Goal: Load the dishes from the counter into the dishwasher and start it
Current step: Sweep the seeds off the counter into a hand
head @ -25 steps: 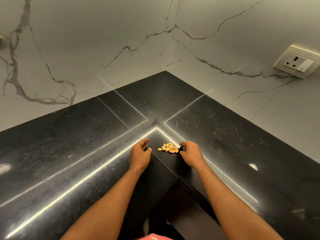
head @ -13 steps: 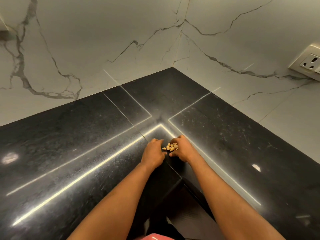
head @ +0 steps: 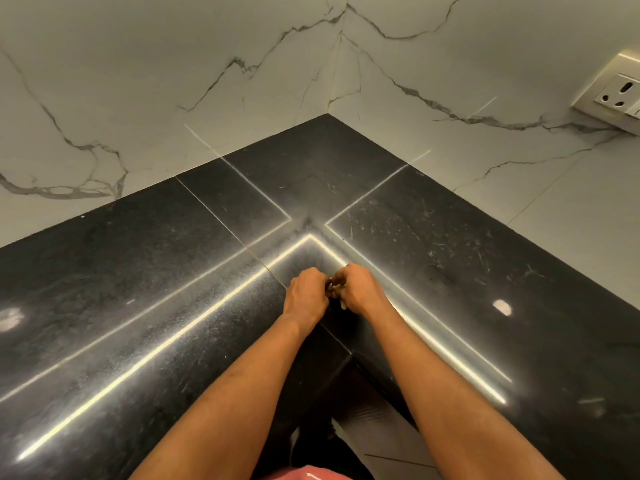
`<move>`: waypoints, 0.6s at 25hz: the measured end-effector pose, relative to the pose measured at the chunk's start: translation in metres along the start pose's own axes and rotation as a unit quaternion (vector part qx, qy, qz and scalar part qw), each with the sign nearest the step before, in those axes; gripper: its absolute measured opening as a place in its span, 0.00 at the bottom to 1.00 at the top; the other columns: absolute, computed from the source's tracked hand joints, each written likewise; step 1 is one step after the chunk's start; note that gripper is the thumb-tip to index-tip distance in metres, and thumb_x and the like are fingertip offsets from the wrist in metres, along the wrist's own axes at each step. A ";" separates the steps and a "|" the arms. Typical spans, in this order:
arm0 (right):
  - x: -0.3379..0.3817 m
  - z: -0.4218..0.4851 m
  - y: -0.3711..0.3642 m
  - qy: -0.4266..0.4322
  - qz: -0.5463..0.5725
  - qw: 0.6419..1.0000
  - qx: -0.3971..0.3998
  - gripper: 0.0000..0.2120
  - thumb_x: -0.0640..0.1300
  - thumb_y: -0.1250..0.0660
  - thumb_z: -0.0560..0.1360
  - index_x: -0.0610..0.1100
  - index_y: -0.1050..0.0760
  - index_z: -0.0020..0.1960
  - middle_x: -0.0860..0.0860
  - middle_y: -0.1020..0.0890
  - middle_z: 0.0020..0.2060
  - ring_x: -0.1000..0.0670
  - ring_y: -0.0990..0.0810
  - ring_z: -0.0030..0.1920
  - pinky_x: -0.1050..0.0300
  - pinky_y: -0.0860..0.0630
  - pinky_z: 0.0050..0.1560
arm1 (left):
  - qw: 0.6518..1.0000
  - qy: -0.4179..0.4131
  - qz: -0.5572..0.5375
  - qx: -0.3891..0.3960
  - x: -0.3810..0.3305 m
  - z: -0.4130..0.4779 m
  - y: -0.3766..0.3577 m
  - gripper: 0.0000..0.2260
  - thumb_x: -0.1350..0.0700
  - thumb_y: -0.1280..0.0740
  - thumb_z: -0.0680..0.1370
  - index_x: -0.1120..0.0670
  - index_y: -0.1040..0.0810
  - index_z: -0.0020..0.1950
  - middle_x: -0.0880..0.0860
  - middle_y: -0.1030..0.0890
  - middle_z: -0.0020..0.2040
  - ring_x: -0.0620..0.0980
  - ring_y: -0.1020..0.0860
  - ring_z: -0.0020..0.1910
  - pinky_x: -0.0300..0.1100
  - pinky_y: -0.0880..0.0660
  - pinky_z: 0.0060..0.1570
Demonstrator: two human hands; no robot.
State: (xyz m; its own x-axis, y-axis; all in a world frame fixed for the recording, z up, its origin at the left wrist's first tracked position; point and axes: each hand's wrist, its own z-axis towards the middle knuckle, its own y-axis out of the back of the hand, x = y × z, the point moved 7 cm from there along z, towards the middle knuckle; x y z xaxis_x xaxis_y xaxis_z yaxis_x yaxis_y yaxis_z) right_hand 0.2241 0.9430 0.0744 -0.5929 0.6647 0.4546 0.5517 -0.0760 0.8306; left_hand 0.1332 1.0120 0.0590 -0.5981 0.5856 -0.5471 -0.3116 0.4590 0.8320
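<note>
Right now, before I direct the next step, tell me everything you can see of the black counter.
The counter is an L-shaped corner top of black, polished, stone-like slabs. It lies flat, and thin straight seams join the slabs. Its glossy face mirrors bright light strips and spots, and it shows fine scratches and smudges. Its back edges meet the white veined wall. Near its inner corner the left hand and right hand rest on it, fingers curled together around small pale bits.

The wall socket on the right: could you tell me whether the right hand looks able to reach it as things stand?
Probably yes: bare counter lies between the right hand and the wall socket, nothing blocking. But it and the left hand are curled round small pieces.
</note>
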 end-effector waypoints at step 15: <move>0.016 -0.005 0.014 -0.101 0.341 0.932 0.066 0.07 0.27 0.30 0.72 0.33 0.22 0.49 0.43 0.20 0.33 0.52 0.19 0.27 0.62 0.20 0.31 | 0.619 0.298 -0.721 -0.089 0.033 -0.021 -0.010 0.07 0.63 0.37 0.78 0.61 0.19 0.46 0.55 0.20 0.36 0.50 0.21 0.35 0.39 0.22 0.36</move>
State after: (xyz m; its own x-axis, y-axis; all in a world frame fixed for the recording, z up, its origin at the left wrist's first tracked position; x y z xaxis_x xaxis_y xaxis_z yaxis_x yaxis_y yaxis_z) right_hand 0.2194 0.9490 0.0951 0.0377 0.6219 0.7822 0.8349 -0.4498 0.3173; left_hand 0.1010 1.0129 0.0349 0.2470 -0.7233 -0.6449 -0.8836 0.1051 -0.4563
